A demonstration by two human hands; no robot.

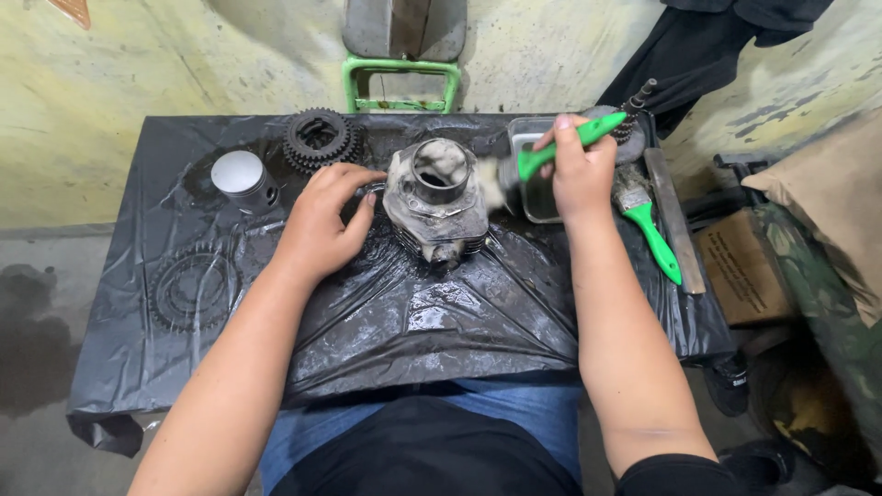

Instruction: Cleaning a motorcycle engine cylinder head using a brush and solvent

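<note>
- Step in hand, as I read it: scrubbing the engine cylinder [437, 202] w/ a brush. Cylinder sits mid-table, bore facing up, fins and a port toward me, foam/grime on its top and right flank.
- Right hand [581, 174]: fingers wrapped tight round the green-handled brush [551, 152], bristles pressed to the cylinder's upper right edge, just beside the clear tray [537, 174].
- Left hand [323, 220]: fingers loosely curled, half open, gripping nothing; tips touch or nearly touch the cylinder's left side. Can't tell if it's real contact.
- To do it well, I'd say: brace the cylinder firmly w/ the left so it doesn't skate on the slick sheet; short strokes, work bristles between fins; re-dip in the tray often; keep grit out of the bore.
- Surface: table covered w/ black plastic sheet [404, 312], wet, wrinkled, shiny, so slippery I'd judge.
- On it: piston [241, 176] far left, gear cluster [318, 138] behind the left hand, flat sprocket/plate [193, 289] near left, second green brush [649, 220] and a long metal file [673, 216] at right.
- Room: stained yellowish wall [110, 83], green metal frame [401, 83] behind the table, dark cloth upper right, cardboard box [740, 266] and camo fabric at right, damp concrete floor [37, 303].
</note>
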